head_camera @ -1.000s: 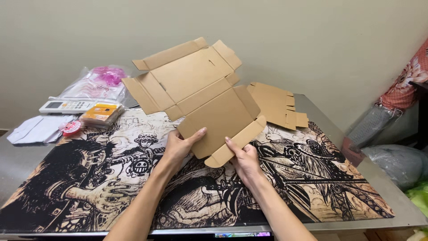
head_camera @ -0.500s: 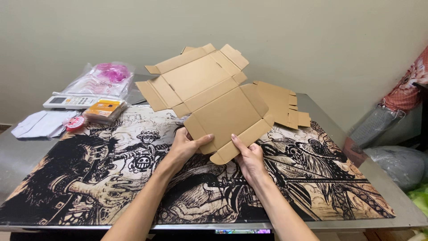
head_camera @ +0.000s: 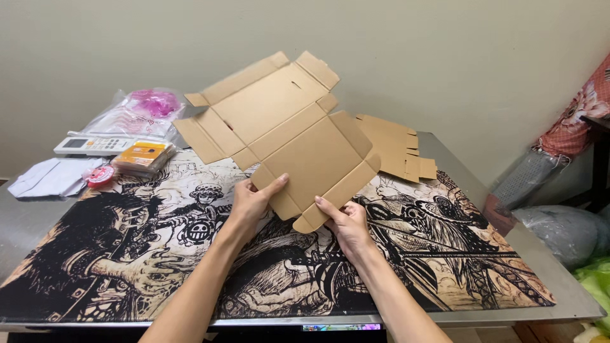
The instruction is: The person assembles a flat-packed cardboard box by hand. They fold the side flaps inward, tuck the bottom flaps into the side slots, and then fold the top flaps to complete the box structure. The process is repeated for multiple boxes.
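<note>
I hold a flat, unfolded brown cardboard box blank [head_camera: 286, 133] tilted up above the table. My left hand [head_camera: 251, 200] grips its near left edge, thumb on top. At the near right flap, my right hand [head_camera: 343, 225] holds it from below with the thumb against the fold. Under both hands lies a large black-and-tan illustrated desk mat [head_camera: 159, 254].
A stack of more flat cardboard blanks [head_camera: 397, 146] lies at the back right. At the back left are a white remote [head_camera: 95, 145], an orange packet [head_camera: 141, 155], a plastic bag with pink items [head_camera: 143, 108], a red tape roll [head_camera: 100, 176] and white paper [head_camera: 51, 178]. Bagged bundles [head_camera: 565, 228] sit off the table's right edge.
Both hands have kept their grip while the cardboard blank shifted slightly right and toward me; its near flaps are bent up a little more.
</note>
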